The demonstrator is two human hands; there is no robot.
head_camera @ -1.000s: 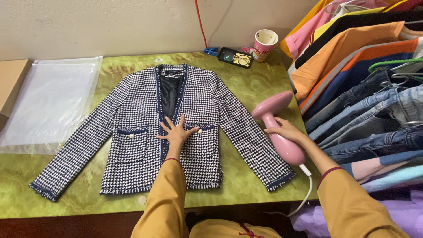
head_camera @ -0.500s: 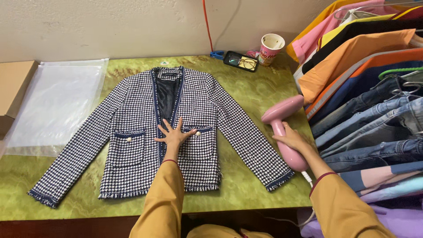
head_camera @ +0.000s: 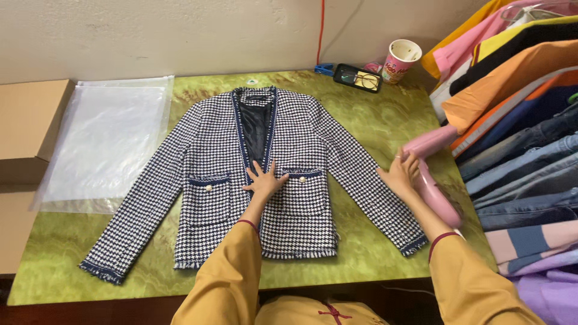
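A navy-and-white houndstooth jacket (head_camera: pixel 301 156) lies flat, front up, on a green marbled table (head_camera: pixel 385 114), sleeves spread to both sides. My left hand (head_camera: pixel 265 180) presses flat with fingers apart on the jacket's front opening, between the two pockets. My right hand (head_camera: pixel 402 174) grips a pink handheld garment steamer (head_camera: pixel 430 174) at the table's right edge, beside the jacket's right sleeve. The steamer's head points up and to the right, away from the jacket.
A clear plastic bag (head_camera: pixel 108 144) lies at the table's left, beside cardboard boxes (head_camera: pixel 27 126). At the back stand a paper cup (head_camera: pixel 400 60) and a dark case with glasses (head_camera: pixel 357 78). Hanging clothes (head_camera: pixel 518 120) crowd the right side.
My right hand has carried the steamer a little to the right, toward the hanging clothes. My left hand stays flat on the jacket.
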